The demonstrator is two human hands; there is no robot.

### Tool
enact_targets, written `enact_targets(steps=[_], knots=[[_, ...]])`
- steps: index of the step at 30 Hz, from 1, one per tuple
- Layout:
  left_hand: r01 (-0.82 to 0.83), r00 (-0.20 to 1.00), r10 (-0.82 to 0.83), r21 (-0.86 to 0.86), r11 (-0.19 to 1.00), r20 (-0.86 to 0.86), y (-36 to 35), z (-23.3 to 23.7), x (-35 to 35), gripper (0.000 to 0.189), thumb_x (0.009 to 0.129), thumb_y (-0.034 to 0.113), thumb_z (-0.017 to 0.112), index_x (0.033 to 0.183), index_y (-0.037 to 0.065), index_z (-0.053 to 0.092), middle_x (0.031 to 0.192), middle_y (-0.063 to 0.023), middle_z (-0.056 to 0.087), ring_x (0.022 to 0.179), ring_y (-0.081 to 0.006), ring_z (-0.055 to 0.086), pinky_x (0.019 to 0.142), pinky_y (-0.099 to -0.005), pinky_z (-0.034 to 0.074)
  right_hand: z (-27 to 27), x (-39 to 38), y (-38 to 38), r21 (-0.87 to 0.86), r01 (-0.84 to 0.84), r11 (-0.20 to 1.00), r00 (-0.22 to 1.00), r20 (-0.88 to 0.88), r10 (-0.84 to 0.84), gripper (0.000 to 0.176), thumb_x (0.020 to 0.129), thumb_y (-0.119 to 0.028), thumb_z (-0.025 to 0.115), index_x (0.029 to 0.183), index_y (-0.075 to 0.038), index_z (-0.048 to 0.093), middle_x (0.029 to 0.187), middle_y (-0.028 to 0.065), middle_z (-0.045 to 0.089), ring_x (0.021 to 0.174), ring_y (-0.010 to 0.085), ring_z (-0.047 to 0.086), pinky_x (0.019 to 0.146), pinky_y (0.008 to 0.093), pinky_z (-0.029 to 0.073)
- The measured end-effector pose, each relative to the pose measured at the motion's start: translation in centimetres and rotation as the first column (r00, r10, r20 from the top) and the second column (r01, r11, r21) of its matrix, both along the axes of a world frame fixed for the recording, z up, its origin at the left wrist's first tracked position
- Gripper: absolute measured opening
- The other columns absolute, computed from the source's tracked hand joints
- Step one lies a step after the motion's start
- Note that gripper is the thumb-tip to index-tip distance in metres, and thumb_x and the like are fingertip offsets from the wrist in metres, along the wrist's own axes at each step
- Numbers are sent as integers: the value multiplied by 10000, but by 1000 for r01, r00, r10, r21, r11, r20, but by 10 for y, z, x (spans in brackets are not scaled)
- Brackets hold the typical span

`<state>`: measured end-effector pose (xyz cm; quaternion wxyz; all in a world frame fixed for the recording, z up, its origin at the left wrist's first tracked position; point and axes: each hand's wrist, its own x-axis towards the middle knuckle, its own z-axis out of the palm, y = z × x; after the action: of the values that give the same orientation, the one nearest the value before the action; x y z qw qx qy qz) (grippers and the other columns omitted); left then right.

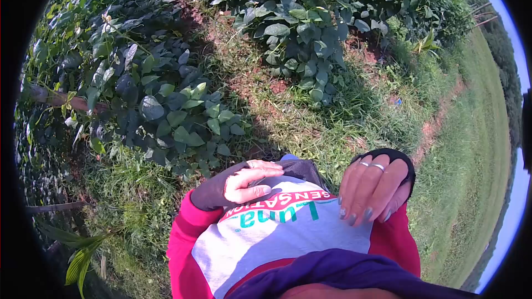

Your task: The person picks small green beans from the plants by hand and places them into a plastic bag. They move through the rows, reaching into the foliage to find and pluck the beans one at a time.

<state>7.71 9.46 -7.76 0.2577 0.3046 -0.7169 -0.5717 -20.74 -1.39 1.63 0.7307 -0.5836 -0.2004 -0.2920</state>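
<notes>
Hovering over the pale grey printed cloth shirt, the ringed right hand curls, grip impossible to tell; the left hand, fingers released, lies against the shirt, perhaps resting. Beyond, brown wooden stakes presumably support leafy green vines.

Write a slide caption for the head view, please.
Left hand and right hand over a printed shirt, with leafy plants beyond.

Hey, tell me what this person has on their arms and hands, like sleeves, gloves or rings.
Both arms have bright pinkish-red sleeves. The left hand wears a dark fingerless glove; the right hand wears a black fingerless glove, two silver-coloured rings and greyish nail polish.
</notes>
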Motion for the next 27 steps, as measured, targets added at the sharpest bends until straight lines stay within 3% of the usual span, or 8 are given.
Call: enact_targets(steps=[3,5,9,14,16,21,26,27], knots=[[-42,995,31,113,993,98,32,-25,9,451,951,206,545,1325,-40,490,1388,-235,463,1286,-341,453,1072,-393,343,-58,-16,15,171,453,875,834,-430,-347,267,859,-153,643,1055,27,629,911,196,672,869,325,663,765,430,538],[-89,993,79,122,989,82,38,-34,11,414,972,174,516,1336,-20,489,1321,-204,533,1253,-303,496,1062,-391,367,-80,-6,19,216,599,771,647,-697,-308,246,914,-114,621,1134,-3,618,1007,121,682,942,213,657,865,349,518],[-92,990,138,570,817,-38,24,-54,10,365,956,205,566,1263,8,566,1176,-131,612,1112,-219,565,992,-329,407,-110,9,10,281,597,752,607,-771,-194,260,928,-130,606,1163,-17,611,1038,102,678,966,185,646,889,329,508],[-65,998,65,221,973,7,10,-56,4,182,922,195,616,964,27,669,895,-65,639,877,-179,582,799,-318,446,-114,13,7,284,671,685,591,-762,-263,276,943,-128,572,1182,9,574,1028,112,666,940,193,653,849,321,521],[-79,996,84,244,966,-9,8,-55,6,171,917,194,626,936,31,672,865,-58,633,854,-175,577,782,-319,445,-120,6,4,222,731,645,515,-800,-308,266,949,-134,556,1175,4,574,1033,105,665,920,182,656,808,298,519],[-185,980,201,364,913,-7,-13,-46,16,158,896,173,662,890,16,669,841,-51,654,797,-138,599,735,-292,467,-149,-3,-31,302,754,584,553,-771,-316,237,954,-137,545,1154,-15,581,1007,88,663,875,153,649,788,267,510],[-339,929,369,381,860,-7,-65,-67,36,180,891,139,661,999,-3,683,846,-23,673,775,-80,589,716,-239,470,-179,-8,-134,-7,889,458,250,-831,-498,238,938,-158,584,1140,-37,618,972,38,669,855,96,620,768,242,496],[-389,903,429,438,810,10,-76,-69,41,166,876,80,628,1009,-14,665,923,-69,689,855,-127,628,803,-263,480,-184,-8,-162,-73,909,411,181,-818,-545,230,932,-161,592,1128,-46,632,956,27,675,846,83,614,762,235,489]])
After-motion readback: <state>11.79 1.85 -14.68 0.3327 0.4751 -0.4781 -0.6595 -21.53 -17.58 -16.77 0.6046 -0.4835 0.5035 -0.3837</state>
